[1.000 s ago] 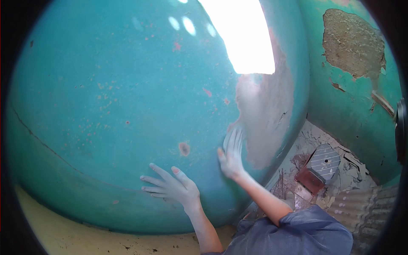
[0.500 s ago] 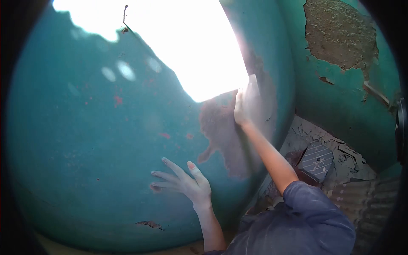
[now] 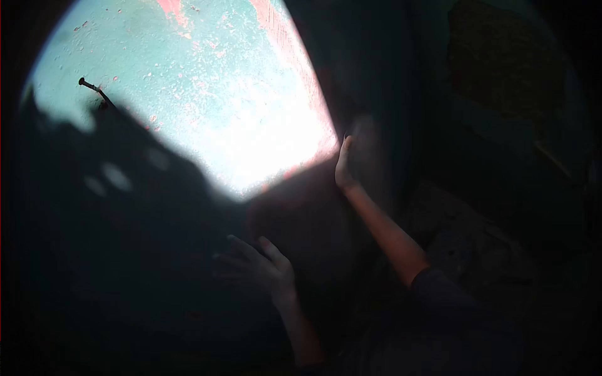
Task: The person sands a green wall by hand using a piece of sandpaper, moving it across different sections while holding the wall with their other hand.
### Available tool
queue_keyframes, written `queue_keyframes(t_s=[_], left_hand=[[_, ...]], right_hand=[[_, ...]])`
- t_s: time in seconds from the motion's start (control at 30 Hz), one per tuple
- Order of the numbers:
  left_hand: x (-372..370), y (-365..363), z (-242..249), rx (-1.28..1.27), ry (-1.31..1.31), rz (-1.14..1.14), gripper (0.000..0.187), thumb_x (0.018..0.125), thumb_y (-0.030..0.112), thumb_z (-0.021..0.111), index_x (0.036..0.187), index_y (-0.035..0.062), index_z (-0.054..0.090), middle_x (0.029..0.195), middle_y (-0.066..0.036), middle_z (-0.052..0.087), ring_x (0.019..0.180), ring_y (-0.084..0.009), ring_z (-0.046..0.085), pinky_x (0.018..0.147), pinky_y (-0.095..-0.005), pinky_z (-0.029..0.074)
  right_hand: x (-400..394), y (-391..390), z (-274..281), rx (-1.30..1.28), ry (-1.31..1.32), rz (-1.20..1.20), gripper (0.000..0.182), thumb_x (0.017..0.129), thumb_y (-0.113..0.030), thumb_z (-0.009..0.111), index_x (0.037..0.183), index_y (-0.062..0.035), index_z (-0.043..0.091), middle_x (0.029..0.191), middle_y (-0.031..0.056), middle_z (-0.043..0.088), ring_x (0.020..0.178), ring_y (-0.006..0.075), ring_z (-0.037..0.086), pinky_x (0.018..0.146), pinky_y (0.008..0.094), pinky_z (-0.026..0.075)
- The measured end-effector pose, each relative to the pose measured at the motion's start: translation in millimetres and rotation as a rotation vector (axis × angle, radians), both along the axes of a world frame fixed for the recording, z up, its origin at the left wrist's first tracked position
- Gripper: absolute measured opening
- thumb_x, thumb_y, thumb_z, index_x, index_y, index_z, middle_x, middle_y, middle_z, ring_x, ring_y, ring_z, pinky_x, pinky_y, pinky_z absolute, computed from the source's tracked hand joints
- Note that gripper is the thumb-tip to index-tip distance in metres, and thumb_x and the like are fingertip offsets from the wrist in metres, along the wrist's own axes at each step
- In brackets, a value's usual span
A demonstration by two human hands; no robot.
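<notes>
In the head view my left hand [image 3: 254,260] is spread at the lower middle, fingers pointing left and thumb up, against the shaded part of the teal wall [image 3: 125,232]. It holds nothing that I can see. Farther right and higher, my right hand [image 3: 345,166] is raised against the wall beside the lower right corner of a bright sunlit patch [image 3: 238,106]. Its thumb side faces me. A pale blur right of the thumb hides the other fingers, so I cannot make out anything under them. A brownish bare patch [image 3: 288,219] of wall lies between the hands.
A long nail [image 3: 94,88] sticks out of the wall at upper left. The adjoining wall, deep in shadow, has a large area of broken plaster [image 3: 501,62] at upper right. Pink marks [image 3: 276,31] show through the sunlit paint. The floor at lower right is barely visible.
The picture has turned much darker. The nail and sunlit patch have shifted left and down in view. My right hand is higher and farther right relative to the wall; my left stays spread.
</notes>
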State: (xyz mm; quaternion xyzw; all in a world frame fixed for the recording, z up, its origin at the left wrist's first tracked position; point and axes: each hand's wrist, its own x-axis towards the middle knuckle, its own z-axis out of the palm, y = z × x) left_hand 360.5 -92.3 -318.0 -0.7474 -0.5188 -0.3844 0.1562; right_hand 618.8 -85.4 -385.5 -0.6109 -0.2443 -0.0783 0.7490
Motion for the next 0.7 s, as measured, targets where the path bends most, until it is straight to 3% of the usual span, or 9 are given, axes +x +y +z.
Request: queue_keyframes(t_s=[0.13,0.17,0.23,0.33,0.4,0.47,0.5,0.6,0.7], left_hand=[[13.8,3.7,-8.2,0.076,-0.023,0.105,0.071,0.105,0.050,0.038,0.162,0.0115,0.024,0.163,-0.038,0.009,0.144,-0.0683,0.008,0.111,-0.0781,0.012],[17.1,5.2,-10.2,0.132,-0.021,0.125,0.070,0.105,0.049,0.038,0.162,0.0111,0.026,0.162,-0.038,0.010,0.144,-0.0677,0.010,0.112,-0.0774,0.013],[16.0,4.1,-13.3,0.183,-0.009,0.152,0.068,0.105,0.048,0.038,0.161,0.0108,0.028,0.162,-0.038,0.012,0.144,-0.0671,0.011,0.112,-0.0767,0.015],[6.8,7.3,-14.8,0.225,0.008,0.124,0.066,0.105,0.047,0.038,0.160,0.0101,0.032,0.162,-0.037,0.013,0.144,-0.0664,0.013,0.113,-0.0760,0.016],[-7.5,8.7,-21.9,0.207,0.063,0.059,0.066,0.105,0.047,0.039,0.159,0.0100,0.033,0.162,-0.037,0.013,0.145,-0.0659,0.012,0.113,-0.0761,0.014],[-19.9,9.8,-30.2,0.191,0.073,0.063,0.065,0.105,0.046,0.039,0.159,0.0101,0.033,0.163,-0.036,0.012,0.145,-0.0654,0.011,0.113,-0.0762,0.013],[-24.9,9.4,-31.7,0.189,0.080,0.043,0.065,0.105,0.046,0.039,0.159,0.0101,0.034,0.163,-0.036,0.012,0.146,-0.0649,0.009,0.114,-0.0763,0.012],[-25.7,3.6,-29.6,0.145,0.018,-0.015,0.064,0.105,0.045,0.039,0.159,0.0100,0.033,0.165,-0.033,0.010,0.147,-0.0640,0.006,0.114,-0.0762,0.011],[-26.3,6.7,-31.4,0.195,0.018,-0.045,0.063,0.106,0.044,0.038,0.159,0.0102,0.034,0.166,-0.031,0.008,0.148,-0.0632,0.004,0.115,-0.0755,0.009]], right_hand=[[-105.6,-16.3,-36.7,-0.107,-0.144,0.056,0.071,0.110,-0.035,0.030,0.156,0.0138,0.007,0.161,0.0408,-0.002,0.151,0.0552,-0.008,0.122,0.0607,-0.001],[-148.0,-7.3,-94.6,-0.567,-0.414,0.107,0.071,0.108,-0.030,0.032,0.153,0.0185,0.006,0.159,0.0441,-0.002,0.149,0.0597,-0.007,0.121,0.0636,0.000],[-219.2,-13.7,-100.6,-0.894,-0.694,-0.077,0.074,0.107,-0.030,0.033,0.151,0.0218,0.004,0.159,0.0447,-0.003,0.149,0.0606,-0.007,0.121,0.0639,-0.002],[-184.2,-25.0,-86.3,-0.643,-0.803,-0.122,0.072,0.108,-0.030,0.032,0.152,0.0200,0.005,0.159,0.0442,-0.002,0.150,0.0589,-0.006,0.122,0.0627,-0.001],[-117.9,-6.1,-47.6,-0.147,-0.226,-0.113,0.056,0.108,-0.016,0.033,0.149,0.0204,0.024,0.157,0.0431,0.018,0.151,0.0539,0.012,0.125,0.0569,0.013],[-27.7,16.2,-32.1,0.139,-0.062,0.016,0.061,0.112,-0.028,0.023,0.159,0.0081,0.006,0.168,0.0270,-0.002,0.157,0.0370,-0.005,0.127,0.0438,-0.002],[3.9,-14.1,4.8,-0.188,-0.012,-0.035,0.059,0.113,-0.030,0.021,0.159,0.0071,0.014,0.168,0.0267,0.004,0.158,0.0309,0.004,0.127,0.0357,0.008],[8.2,-11.3,37.6,-0.174,-0.063,-0.210,0.061,0.113,-0.031,0.021,0.159,0.0073,0.010,0.168,0.0263,0.002,0.158,0.0300,0.001,0.127,0.0364,0.007],[-79.2,2.9,-16.4,-0.045,-0.225,-0.028,0.070,0.109,-0.034,0.028,0.157,0.0125,0.008,0.164,0.0359,0.002,0.154,0.0488,-0.004,0.123,0.0572,-0.001]])
